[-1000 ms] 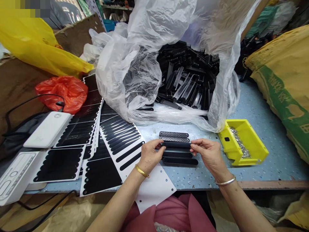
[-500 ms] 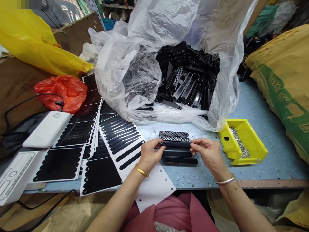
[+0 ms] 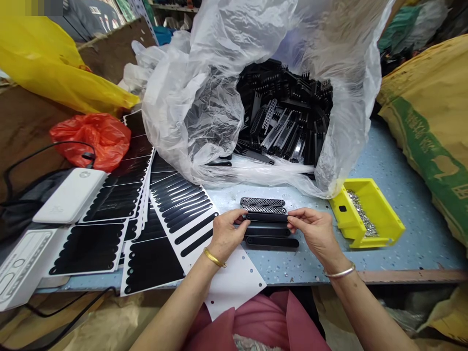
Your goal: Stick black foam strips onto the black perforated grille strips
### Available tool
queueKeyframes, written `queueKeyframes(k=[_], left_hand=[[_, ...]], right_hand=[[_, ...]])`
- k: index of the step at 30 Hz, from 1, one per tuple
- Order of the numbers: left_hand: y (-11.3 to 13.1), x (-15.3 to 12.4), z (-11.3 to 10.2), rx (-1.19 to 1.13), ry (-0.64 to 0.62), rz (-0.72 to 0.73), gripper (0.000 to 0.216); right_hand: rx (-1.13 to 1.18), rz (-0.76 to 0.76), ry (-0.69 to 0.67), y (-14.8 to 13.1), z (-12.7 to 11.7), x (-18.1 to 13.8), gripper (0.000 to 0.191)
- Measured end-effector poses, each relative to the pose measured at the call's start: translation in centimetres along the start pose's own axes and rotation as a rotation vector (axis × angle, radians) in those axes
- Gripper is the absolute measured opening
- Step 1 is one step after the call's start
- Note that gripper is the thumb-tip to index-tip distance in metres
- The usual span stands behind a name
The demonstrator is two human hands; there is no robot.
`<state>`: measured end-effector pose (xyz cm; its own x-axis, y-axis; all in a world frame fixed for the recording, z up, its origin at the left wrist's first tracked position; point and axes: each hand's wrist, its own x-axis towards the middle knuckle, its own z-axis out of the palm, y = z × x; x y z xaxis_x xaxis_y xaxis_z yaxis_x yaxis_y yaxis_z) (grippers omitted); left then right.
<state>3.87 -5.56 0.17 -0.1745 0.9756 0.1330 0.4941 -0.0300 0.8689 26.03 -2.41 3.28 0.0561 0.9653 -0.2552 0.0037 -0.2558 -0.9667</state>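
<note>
Head view: The left hand [image 3: 227, 233] and right hand [image 3: 315, 231] are positioned over the near edge of the blue tabletop [image 3: 409, 190]. Each grip is narrow, with thumb and fingertips pinched on one end of a black strip [image 3: 266, 217]. The strip lies level between the hands, just above the tabletop surface.

Two perforated grille strips [image 3: 262, 202] lie side by side directly behind it. Two more plain black strips [image 3: 272, 242] lie directly in front of it, parallel to it.

Sheets of black adhesive shapes [image 3: 183, 209] are spread on the left, and one sheet passes beneath the left wrist. A clear plastic bag [image 3: 204, 97] stands open behind the hands and contains a pile of black parts [image 3: 288, 117]. A yellow bin [image 3: 351, 226] sits near the right hand and holds small metal pieces [image 3: 360, 212].
</note>
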Motion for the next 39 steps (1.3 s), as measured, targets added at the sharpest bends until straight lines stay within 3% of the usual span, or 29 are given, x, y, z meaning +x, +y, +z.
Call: queueKeyframes(k=[12, 23, 33, 39], left_hand=[[0.0, 0.2, -0.2, 0.000, -0.010, 0.039, 0.016], [0.2, 0.3, -0.1, -0.036, -0.017, -0.014, 0.016], [0.1, 0.1, 0.1, -0.070, -0.020, -0.060, 0.017], [0.0, 0.1, 0.1, -0.077, -0.013, -0.073, 0.016]], right_hand=[[-0.069, -0.049, 0.010, 0.1, 0.1, 0.1, 0.024], [-0.160, -0.042, 0.072, 0.1, 0.2, 0.3, 0.020], [0.035, -0.094, -0.021, -1.7, -0.4, -0.7, 0.019], [0.027, -0.076, -0.036, -1.2, -0.3, -0.7, 0.020]])
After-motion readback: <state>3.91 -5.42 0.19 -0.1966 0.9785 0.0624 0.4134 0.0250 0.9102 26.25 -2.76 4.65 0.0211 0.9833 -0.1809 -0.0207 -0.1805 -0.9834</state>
